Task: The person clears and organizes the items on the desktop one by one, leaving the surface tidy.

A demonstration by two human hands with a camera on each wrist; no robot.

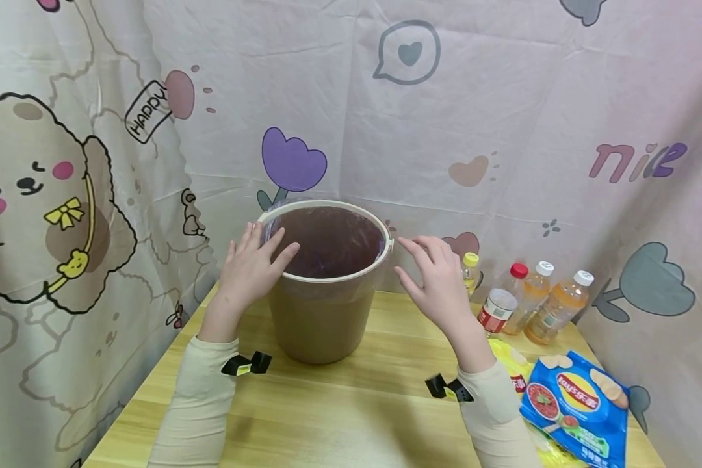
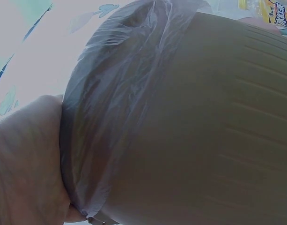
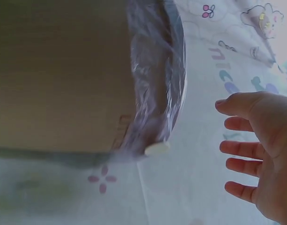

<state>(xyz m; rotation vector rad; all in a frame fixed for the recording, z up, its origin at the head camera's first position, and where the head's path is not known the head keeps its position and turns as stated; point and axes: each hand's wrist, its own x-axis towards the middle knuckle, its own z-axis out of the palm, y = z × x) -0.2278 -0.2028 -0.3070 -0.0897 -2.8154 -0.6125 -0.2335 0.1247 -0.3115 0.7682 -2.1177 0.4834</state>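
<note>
A brown trash can (image 1: 322,318) stands upright on the wooden table, with a pale ring (image 1: 339,280) round its rim. A thin clear plastic bag (image 2: 129,89) lines it and is folded over the outside of the rim. My left hand (image 1: 248,273) lies at the left side of the rim with its fingers spread; the left wrist view shows that hand (image 2: 28,164) against the bag's edge. To the right of the rim, my right hand (image 1: 435,279) hovers apart from it. In the right wrist view this hand (image 3: 269,154) holds nothing, its fingers loosely extended.
Several drink bottles (image 1: 552,312) stand at the table's right back, one with a red cap (image 1: 519,270). In front of them lie a blue chip bag (image 1: 579,406) and a yellow one (image 1: 509,357). A printed curtain (image 1: 351,117) hangs behind the table (image 1: 327,416).
</note>
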